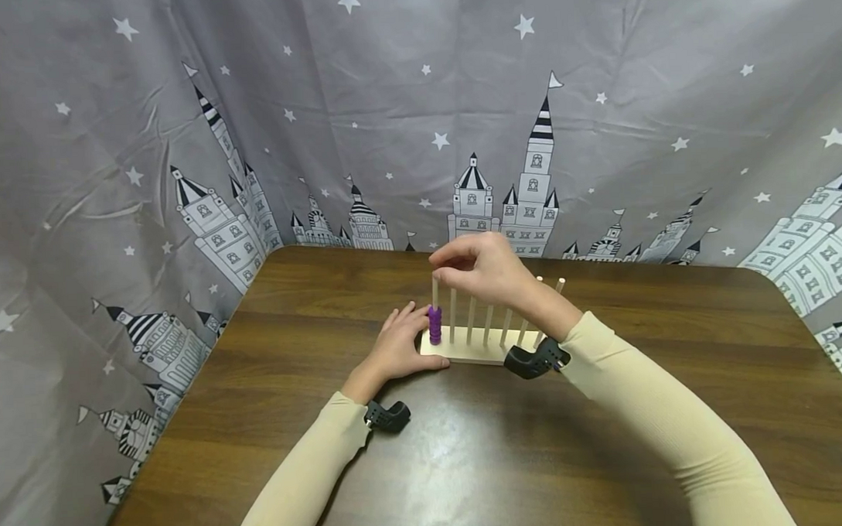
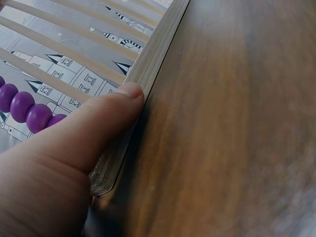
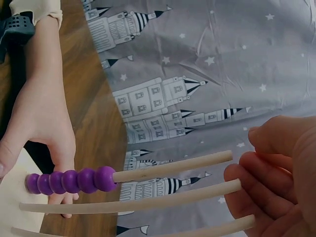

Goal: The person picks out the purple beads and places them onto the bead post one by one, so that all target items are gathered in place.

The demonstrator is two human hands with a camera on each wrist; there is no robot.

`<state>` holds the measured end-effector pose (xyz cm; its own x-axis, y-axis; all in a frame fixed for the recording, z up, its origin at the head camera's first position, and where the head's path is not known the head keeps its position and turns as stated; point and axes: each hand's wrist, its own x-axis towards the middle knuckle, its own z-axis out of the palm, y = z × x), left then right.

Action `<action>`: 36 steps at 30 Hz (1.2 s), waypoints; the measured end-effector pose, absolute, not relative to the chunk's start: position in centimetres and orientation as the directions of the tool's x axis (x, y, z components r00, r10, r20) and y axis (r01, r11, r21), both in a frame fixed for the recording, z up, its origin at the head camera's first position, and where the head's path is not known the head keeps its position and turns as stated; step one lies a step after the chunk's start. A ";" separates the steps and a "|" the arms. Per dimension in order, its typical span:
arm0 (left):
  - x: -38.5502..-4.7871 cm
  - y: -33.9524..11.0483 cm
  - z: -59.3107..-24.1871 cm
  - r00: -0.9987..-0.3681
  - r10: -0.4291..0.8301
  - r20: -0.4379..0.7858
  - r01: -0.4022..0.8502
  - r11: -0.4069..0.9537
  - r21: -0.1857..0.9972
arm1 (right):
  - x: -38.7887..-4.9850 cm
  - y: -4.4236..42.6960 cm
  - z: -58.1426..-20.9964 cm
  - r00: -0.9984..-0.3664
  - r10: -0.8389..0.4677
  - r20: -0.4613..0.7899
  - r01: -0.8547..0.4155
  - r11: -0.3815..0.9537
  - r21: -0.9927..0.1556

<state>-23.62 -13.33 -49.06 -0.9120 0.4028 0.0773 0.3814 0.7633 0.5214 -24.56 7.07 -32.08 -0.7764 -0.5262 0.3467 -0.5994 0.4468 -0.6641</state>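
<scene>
A pale wooden peg stand (image 1: 477, 355) with several upright rods rests on the table. Purple beads (image 3: 70, 181) are stacked at the foot of its leftmost rod (image 3: 173, 166), whose upper part is bare. My left hand (image 1: 399, 347) holds the left end of the base, with the thumb along the front edge and the fingers behind. In the left wrist view, that thumb (image 2: 111, 111) presses on the base's edge. My right hand (image 1: 487, 270) is raised by the tops of the left rods. Its fingers are loosely bent, and nothing shows between them and the thumb in the right wrist view.
The brown wooden table (image 1: 428, 464) has a rounded far edge. Behind and to the left hangs a grey curtain (image 1: 387, 102) with castles and stars. Each wrist wears a black device (image 1: 388, 416).
</scene>
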 end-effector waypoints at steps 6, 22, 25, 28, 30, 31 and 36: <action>-23.7 -13.3 -49.0 -0.911 0.406 0.076 0.384 0.765 0.517 | -24.4 8.1 -31.4 -0.789 -0.497 0.360 -0.585 0.432 -0.687; -23.5 -13.3 -48.8 -0.910 0.409 0.064 0.381 0.767 0.516 | -23.7 16.4 -31.4 -0.888 -0.301 0.347 -0.459 0.549 -0.699; -23.5 -13.3 -48.8 -0.911 0.407 0.063 0.378 0.766 0.520 | -23.4 18.1 -32.0 -0.903 -0.249 0.350 -0.428 0.586 -0.688; -23.6 -13.3 -48.9 -0.912 0.406 0.062 0.376 0.767 0.520 | -23.1 19.5 -32.9 -0.920 -0.211 0.331 -0.388 0.613 -0.688; -23.6 -13.4 -49.0 -0.912 0.406 0.060 0.376 0.769 0.518 | -22.9 20.3 -33.6 -0.926 -0.197 0.321 -0.372 0.621 -0.690; -23.6 -13.4 -49.0 -0.912 0.405 0.058 0.375 0.770 0.517 | -22.8 20.6 -33.9 -0.928 -0.190 0.320 -0.365 0.626 -0.689; -23.6 -13.4 -49.0 -0.913 0.403 0.059 0.374 0.770 0.518 | -22.4 22.0 -35.8 -0.935 -0.166 0.313 -0.344 0.639 -0.688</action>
